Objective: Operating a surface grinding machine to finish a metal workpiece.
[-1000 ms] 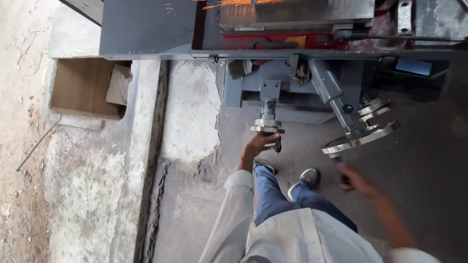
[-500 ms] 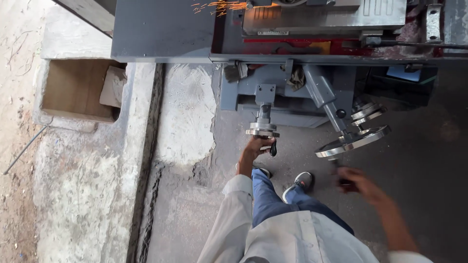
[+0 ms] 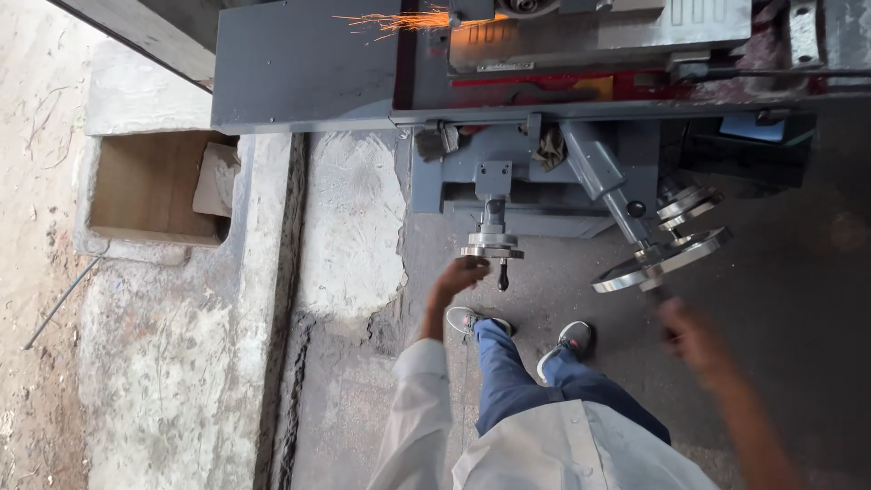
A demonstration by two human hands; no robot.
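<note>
Surface grinder threw sparks during a grinding pass. Large handwheel lay just beside the blurred right hand, finger state indiscernible. Left hand curled at the small handwheel. Judged next: steady cranking; open floor lay rightward.

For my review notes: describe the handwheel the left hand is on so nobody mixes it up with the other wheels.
Start at the grey grinding machine throwing sparks. Below its front hangs the small handwheel, at the left hand. Unlike the large handwheel tilted to its right, it lies flat on a short vertical shaft, with a black knob underneath.
</note>
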